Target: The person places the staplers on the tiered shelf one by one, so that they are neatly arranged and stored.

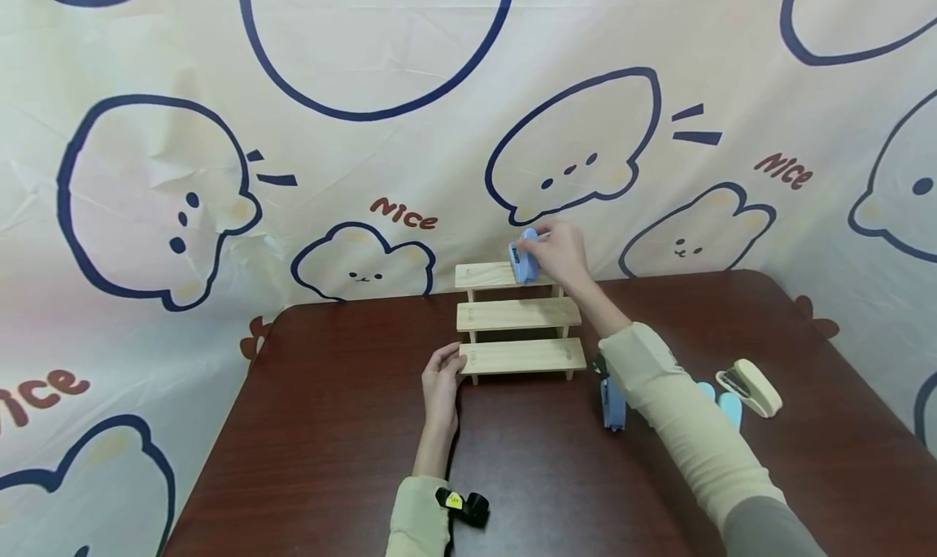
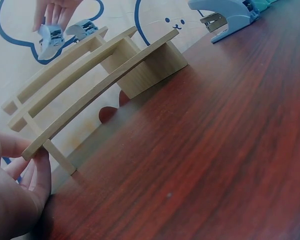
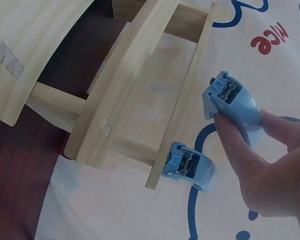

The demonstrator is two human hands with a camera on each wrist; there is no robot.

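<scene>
Right hand nearer here, fingers pinching blue stapler at top step of wooden rack, long axis crosswise to step, just left of second stapler; left hand pinches bottom step.

head: high, forward-down, farthest | left wrist: low, close, across tabletop | right wrist: close, downward | shared: wooden rack

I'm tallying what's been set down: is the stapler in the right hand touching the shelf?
No: in the right wrist view, a gap separates the blue stapler in the right hand from the wooden shelf.
</scene>
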